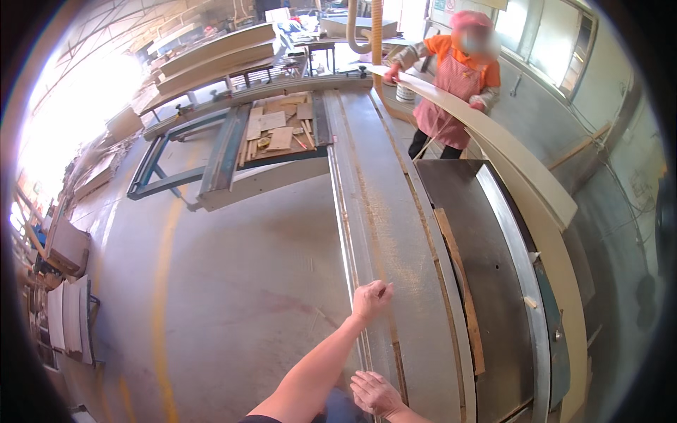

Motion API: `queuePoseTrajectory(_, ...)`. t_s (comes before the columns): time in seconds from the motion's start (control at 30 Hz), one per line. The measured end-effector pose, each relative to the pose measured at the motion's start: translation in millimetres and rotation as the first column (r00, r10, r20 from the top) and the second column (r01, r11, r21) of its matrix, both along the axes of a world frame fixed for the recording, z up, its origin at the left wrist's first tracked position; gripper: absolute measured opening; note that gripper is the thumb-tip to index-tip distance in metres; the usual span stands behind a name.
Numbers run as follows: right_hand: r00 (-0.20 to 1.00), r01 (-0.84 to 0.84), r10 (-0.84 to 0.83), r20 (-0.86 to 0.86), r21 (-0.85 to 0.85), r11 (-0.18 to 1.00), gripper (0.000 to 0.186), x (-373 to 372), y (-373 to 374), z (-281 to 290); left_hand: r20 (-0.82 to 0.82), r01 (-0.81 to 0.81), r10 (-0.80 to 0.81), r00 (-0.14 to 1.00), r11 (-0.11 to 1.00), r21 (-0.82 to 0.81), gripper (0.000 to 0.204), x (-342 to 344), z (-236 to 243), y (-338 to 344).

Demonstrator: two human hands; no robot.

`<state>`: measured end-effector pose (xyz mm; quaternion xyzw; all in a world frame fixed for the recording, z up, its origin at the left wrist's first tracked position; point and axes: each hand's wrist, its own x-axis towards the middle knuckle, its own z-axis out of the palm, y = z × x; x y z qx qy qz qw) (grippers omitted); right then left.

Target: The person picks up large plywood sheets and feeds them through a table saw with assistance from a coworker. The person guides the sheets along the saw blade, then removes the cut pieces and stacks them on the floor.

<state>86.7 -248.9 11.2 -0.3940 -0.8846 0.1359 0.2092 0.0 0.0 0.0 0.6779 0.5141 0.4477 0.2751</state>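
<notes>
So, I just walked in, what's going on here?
The person's left hand is curled above the long metal table; whether it holds anything is hard to tell. The right hand is open at the table's left edge, nearer the body. At upper right, a co-worker in a pink apron holds a long pale board. Wood offcuts lie left of the table's far end.
</notes>
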Motion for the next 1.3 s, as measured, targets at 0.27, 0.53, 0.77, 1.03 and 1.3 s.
queuePoseTrajectory(0.27, 1.0, -0.022, 0.021, -0.01, -0.032, 0.999, 0.023, 0, -4, 15, 0.002, -0.255, 0.26, 0.966, 0.948, -0.191, 0.038, -82, -19, -108)
queuePoseTrajectory(0.53, 1.0, -0.002, 0.002, 0.007, 0.09, 0.996, 0.014, 7, -8, -4, -0.447, -0.252, -0.207, 0.87, 0.592, -0.766, 0.046, -260, -116, -298)
queuePoseTrajectory(0.77, 1.0, -0.006, 0.004, 0.021, 0.101, 0.995, 0.007, 2, -15, 4, -0.4, -0.375, 0.0, 0.917, 0.348, -0.859, 0.041, -331, -135, -435)
queuePoseTrajectory(1.03, 1.0, -0.006, 0.006, 0.004, 0.15, 0.989, 0.005, -2, -25, 11, -0.362, -0.414, 0.202, 0.91, 0.468, -0.78, 0.034, -309, -127, -433)
queuePoseTrajectory(1.3, 1.0, -0.018, 0.019, -0.005, 0.156, 0.988, 0.006, -5, -37, 14, -0.211, -0.393, 0.38, 0.901, 0.503, -0.77, 0.048, -311, -113, -439)
